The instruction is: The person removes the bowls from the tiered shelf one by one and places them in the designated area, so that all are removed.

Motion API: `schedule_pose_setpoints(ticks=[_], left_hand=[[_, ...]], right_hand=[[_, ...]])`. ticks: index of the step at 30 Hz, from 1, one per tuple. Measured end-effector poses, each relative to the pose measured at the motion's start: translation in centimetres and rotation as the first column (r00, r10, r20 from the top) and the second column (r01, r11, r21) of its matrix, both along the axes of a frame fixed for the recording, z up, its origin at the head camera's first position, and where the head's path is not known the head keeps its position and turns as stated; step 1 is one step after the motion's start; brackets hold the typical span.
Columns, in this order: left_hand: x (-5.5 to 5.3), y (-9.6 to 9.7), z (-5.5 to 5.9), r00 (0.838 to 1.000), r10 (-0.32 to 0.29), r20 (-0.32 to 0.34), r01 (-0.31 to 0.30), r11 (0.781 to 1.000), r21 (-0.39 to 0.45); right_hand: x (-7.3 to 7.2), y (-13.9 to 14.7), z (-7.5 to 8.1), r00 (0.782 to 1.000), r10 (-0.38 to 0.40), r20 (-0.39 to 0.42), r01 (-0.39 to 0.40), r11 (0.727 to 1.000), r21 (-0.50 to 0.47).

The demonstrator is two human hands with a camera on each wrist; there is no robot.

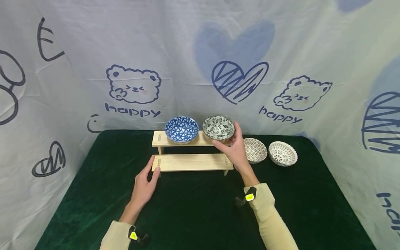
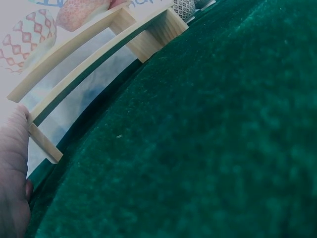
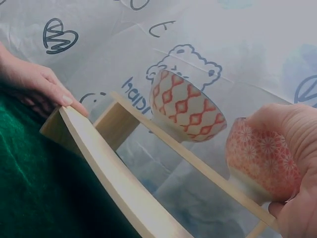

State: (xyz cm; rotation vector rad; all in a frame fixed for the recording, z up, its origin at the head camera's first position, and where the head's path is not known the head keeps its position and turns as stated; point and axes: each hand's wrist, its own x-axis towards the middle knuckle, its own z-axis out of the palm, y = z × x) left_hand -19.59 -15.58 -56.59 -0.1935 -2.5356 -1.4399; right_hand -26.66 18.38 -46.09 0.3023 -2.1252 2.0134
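Note:
A two-tier wooden stand sits on the dark green cloth. My left hand holds the left end of its lower board, thumb at the front corner and fingers at the side. On the upper board's right end is a bowl with a black-and-white floral inside; its outside shows pink flowers in the right wrist view. My right hand grips this bowl by its right side, thumb in front and fingers behind. To its left on the same board stands a bowl with a blue triangle-patterned inside, red diamonds outside.
Right of the stand, two more bowls rest on the cloth: a brown-patterned one, partly behind my right hand, and a white one with dark marks. A printed pale curtain hangs close behind the stand.

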Motion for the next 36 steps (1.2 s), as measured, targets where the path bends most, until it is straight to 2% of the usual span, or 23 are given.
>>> schedule_pose_setpoints(ticks=[6,10,13,18,21,27,31,36], left_hand=[[0.02,-0.10,-0.04,1.000,-0.005,0.005,0.005,1.000,-0.005],[0.19,-0.22,-0.16,1.000,0.001,0.006,-0.001,1.000,0.000],[0.31,-0.19,-0.10,1.000,0.000,0.006,0.000,1.000,0.003],[0.08,-0.09,0.03,1.000,-0.018,-0.012,0.018,1.000,-0.001],[-0.03,-0.20,0.06,1.000,-0.009,-0.015,0.009,1.000,-0.002],[-0.05,-0.24,0.11,1.000,0.000,-0.006,0.000,1.000,0.003],[-0.08,-0.27,0.09,1.000,-0.002,-0.008,0.002,1.000,-0.001],[-0.10,-0.14,0.10,1.000,-0.007,-0.003,0.007,1.000,-0.008]], right_hand=[[0.11,-0.28,-0.06,0.998,-0.062,0.029,0.062,0.998,-0.005],[0.03,-0.43,-0.13,0.997,-0.077,0.032,0.075,0.996,0.049],[0.14,-0.26,-0.20,0.998,-0.060,0.023,0.058,0.996,0.069],[0.23,0.25,-0.26,1.000,0.015,0.001,-0.015,1.000,0.015],[-0.01,0.19,-0.19,0.999,0.031,0.011,-0.031,1.000,0.002],[0.04,-0.07,0.06,0.998,-0.030,0.058,0.031,0.999,-0.010],[0.21,-0.12,0.02,0.996,-0.063,0.056,0.063,0.998,-0.010],[0.29,0.06,-0.06,0.998,-0.050,0.046,0.050,0.999,-0.007]])
